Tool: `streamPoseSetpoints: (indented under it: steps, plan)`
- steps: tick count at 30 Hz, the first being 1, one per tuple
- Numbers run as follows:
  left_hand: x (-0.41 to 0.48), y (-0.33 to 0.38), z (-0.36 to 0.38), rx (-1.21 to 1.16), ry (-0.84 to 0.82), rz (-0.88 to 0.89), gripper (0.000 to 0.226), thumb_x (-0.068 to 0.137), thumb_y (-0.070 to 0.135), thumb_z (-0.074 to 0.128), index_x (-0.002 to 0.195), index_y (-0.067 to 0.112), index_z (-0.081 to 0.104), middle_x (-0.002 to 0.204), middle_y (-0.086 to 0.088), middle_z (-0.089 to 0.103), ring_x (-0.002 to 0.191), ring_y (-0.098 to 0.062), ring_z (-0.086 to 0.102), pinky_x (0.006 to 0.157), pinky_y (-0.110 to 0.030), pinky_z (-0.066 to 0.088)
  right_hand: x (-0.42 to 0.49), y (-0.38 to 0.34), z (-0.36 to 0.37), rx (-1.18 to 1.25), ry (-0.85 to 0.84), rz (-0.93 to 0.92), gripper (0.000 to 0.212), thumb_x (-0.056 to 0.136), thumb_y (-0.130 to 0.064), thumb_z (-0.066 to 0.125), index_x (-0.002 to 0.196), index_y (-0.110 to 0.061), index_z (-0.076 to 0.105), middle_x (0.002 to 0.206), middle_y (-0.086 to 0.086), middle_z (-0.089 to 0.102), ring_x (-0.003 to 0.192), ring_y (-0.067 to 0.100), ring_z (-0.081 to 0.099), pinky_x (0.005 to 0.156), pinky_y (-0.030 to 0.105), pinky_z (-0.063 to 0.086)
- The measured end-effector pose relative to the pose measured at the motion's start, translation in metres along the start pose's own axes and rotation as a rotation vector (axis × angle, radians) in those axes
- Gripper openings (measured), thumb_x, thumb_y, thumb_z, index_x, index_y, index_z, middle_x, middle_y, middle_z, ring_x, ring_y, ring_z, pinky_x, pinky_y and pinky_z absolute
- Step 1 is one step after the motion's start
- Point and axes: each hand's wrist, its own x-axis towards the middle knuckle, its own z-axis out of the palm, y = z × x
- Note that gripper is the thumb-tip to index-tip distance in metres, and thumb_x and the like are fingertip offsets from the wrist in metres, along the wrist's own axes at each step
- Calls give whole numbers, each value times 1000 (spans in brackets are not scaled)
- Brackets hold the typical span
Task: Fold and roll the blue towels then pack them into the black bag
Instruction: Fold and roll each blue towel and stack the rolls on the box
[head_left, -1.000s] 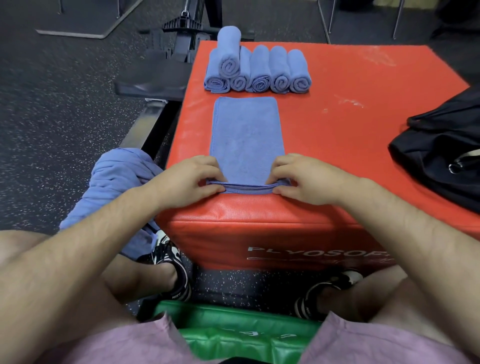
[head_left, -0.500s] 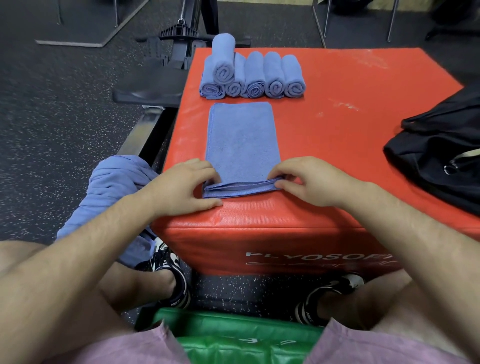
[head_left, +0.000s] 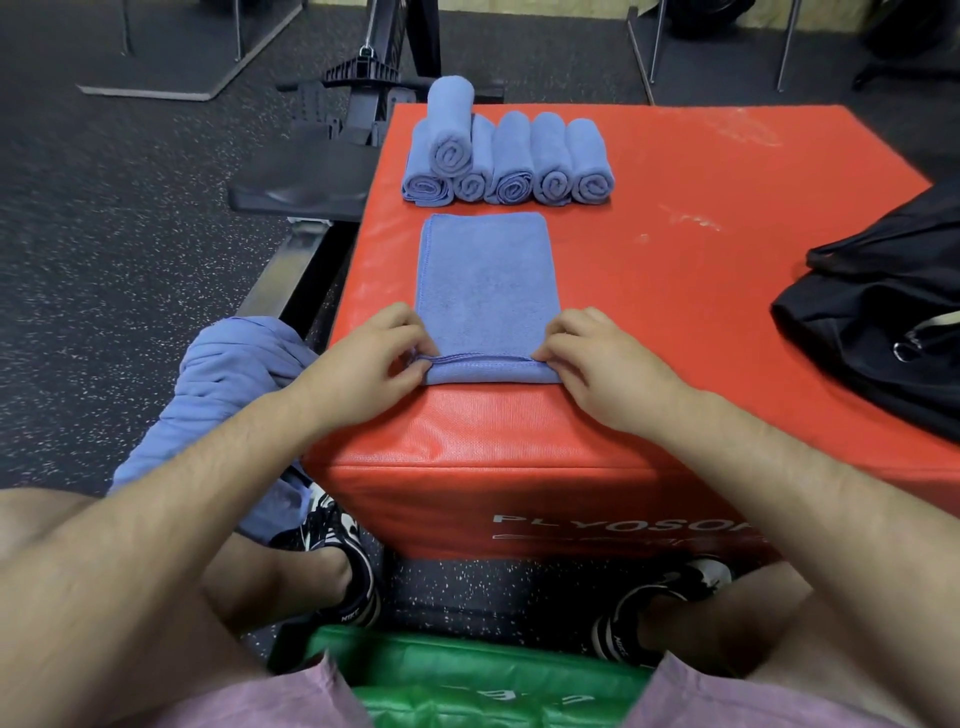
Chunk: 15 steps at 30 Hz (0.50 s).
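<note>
The fingers (head_left: 410, 332) of the left hand (head_left: 358, 364) and right hand (head_left: 608, 371) are curled on the near corners of the folded blue towel (head_left: 485, 280), its turned-over edge being pinched. The towel is laid flat on the red box (head_left: 675, 322), near the rolled towels (head_left: 511, 166), with the black bag (head_left: 872, 338) well apart

We are in a gym: speckled black rubber flooring (head_left: 104, 270) runs underfoot, and we sit at a red padded plyo box (head_left: 675, 291) lettered "PLYOSO" on its side. A black exercise machine (head_left: 306, 182) with a seat stands beside it, and rolled blue towels (head_left: 511, 161) line the box's far edge.
</note>
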Motion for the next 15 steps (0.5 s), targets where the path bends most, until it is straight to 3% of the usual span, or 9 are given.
streamPoseSetpoints:
  steps: [3, 8, 10, 15]
  plan:
    - [1, 0, 3, 100, 38, 118, 19, 88, 1, 67, 103, 12, 70, 97, 0, 57, 87, -21, 52, 84, -33, 42, 1, -2, 1, -122, 46, -53, 16, 96, -10, 55, 102, -14, 69, 98, 3, 59, 93, 29, 53, 76, 45, 50]
    - [-4, 2, 0, 220, 25, 220, 19, 96, 13, 55, 99, 7, 72, 84, -6, 58, 76, -28, 52, 67, -42, 48, -5, -2, -8, -135, -18, -123, 21, 91, -13, 54, 105, -14, 70, 98, 3, 62, 92, 28, 59, 77, 40, 52]
    - [-6, 3, -4, 192, -4, 235, 18, 93, 14, 59, 102, 7, 72, 84, -5, 57, 76, -26, 52, 69, -38, 46, -8, -2, -12, -73, -63, -110, 26, 89, -17, 59, 112, -13, 71, 105, 2, 62, 96, 24, 59, 85, 36, 50]
    - [-5, -4, -7, 143, -101, 151, 42, 91, 47, 64, 112, 10, 67, 96, 3, 51, 91, -20, 51, 86, -32, 42, -5, 6, -13, 17, -116, -44, 28, 85, -18, 68, 113, -17, 68, 111, -4, 60, 103, 20, 55, 95, 34, 46]
